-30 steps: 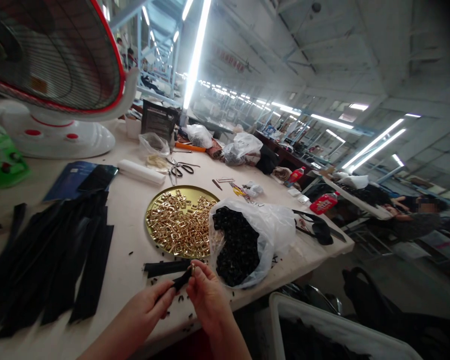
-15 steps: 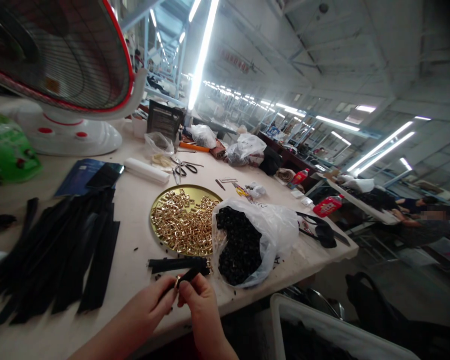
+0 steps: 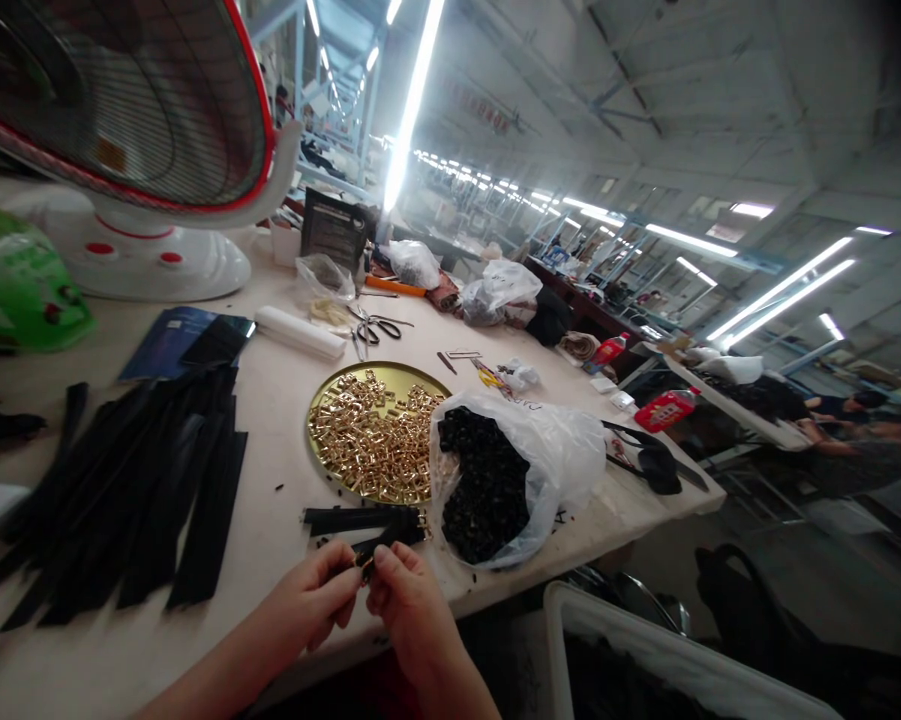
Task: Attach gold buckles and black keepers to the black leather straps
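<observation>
My left hand [image 3: 321, 598] and my right hand [image 3: 405, 592] meet near the table's front edge. Between their fingertips is a short black strap [image 3: 394, 533] with a small gold buckle [image 3: 362, 567] on it. Both hands are closed in a pinch, the left on the strap at the buckle, the right just beside it. My fingers hide part of the buckle. Just beyond lie finished-looking black straps [image 3: 330, 520] with gold ends. Behind them a round gold tray [image 3: 390, 378] carries many loose gold buckles [image 3: 367, 440].
Right of the tray, a clear plastic bag [image 3: 562, 440] spills small black pieces [image 3: 484, 490]. Long black strips [image 3: 150, 500] lie in a pile at left. A fan [image 3: 165, 270] stands behind them, scissors [image 3: 375, 326] farther back. A white bin [image 3: 559, 640] sits below the table edge.
My fingers have shifted on the strap and buckle, and the right hand's grip is now closer to the buckle. The view has tilted slightly.
</observation>
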Motion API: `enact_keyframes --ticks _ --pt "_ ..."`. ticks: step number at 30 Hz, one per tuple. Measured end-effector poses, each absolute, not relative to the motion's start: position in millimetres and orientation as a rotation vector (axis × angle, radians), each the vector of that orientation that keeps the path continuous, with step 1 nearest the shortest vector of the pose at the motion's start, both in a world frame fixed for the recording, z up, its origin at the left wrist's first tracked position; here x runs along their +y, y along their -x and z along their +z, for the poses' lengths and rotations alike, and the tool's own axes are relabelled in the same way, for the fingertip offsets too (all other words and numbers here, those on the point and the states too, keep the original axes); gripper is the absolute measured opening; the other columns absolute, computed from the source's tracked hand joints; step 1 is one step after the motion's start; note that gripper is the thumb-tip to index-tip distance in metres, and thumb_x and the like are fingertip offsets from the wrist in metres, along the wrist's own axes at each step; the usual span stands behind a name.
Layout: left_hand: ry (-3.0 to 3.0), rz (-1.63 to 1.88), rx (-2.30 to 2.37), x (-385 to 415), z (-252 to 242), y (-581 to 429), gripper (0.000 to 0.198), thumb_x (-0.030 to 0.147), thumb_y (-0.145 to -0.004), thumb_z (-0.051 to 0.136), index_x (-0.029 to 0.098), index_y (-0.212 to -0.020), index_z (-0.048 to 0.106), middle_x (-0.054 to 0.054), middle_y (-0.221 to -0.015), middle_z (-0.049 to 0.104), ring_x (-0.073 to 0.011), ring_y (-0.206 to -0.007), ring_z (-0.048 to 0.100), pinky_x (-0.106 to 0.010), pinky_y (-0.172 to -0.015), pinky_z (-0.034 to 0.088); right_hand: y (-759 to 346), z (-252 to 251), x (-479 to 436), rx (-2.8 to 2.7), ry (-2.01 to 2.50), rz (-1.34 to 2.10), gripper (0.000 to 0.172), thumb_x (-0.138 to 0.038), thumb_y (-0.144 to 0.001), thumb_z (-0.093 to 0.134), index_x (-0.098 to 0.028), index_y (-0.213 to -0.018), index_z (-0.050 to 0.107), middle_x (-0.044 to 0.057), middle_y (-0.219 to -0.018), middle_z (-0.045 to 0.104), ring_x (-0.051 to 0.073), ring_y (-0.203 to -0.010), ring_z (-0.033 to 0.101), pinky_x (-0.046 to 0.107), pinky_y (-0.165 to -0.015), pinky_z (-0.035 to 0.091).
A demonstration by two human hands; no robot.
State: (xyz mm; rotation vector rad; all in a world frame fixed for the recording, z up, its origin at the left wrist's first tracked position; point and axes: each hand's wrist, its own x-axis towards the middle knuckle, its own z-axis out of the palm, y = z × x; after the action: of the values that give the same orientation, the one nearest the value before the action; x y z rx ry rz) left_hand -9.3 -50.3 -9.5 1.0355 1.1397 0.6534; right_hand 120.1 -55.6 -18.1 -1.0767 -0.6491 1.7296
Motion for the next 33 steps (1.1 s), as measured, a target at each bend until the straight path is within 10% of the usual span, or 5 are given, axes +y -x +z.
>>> enact_keyframes --ticks 11,20,33 --pt "-1.199 0.68 1.2 -54 -8 11 0.036 0.056 -0.068 0.049 0.021 -0.061 0.044 0.008 -0.046 0.049 -0.0057 -0.032 0.034 -0.017 -0.033 0.023 -124 -14 -59 -1.519 1.438 0.712 0.011 -0.02 -0.075 0.055 -0.021 -0.064 0.054 0.001 -0.07 0.049 0.015 -0.066 0.045 0.028 -0.06 0.033" --pt "-1.12 0.773 1.177 -42 -26 10 0.046 0.062 -0.058 0.059 0.023 -0.083 0.051 0.007 -0.048 0.054 -0.0081 -0.031 0.041 -0.018 -0.033 0.027 -139 5 -59 -1.684 1.26 0.967 0.031 -0.028 -0.087 0.041 -0.02 -0.063 0.059 0.001 -0.067 0.054 0.015 -0.069 0.051 0.026 -0.064 0.036" --pt "-1.139 0.617 1.202 -44 -25 4 0.047 0.062 -0.058 0.056 0.021 -0.082 0.056 0.008 -0.045 0.048 -0.0049 -0.031 0.03 -0.017 -0.034 0.021 -254 -11 25 -1.672 2.045 0.262 0.01 -0.006 -0.07 0.056 -0.015 -0.069 0.06 0.01 -0.085 0.058 0.023 -0.085 0.055 0.033 -0.073 0.037"
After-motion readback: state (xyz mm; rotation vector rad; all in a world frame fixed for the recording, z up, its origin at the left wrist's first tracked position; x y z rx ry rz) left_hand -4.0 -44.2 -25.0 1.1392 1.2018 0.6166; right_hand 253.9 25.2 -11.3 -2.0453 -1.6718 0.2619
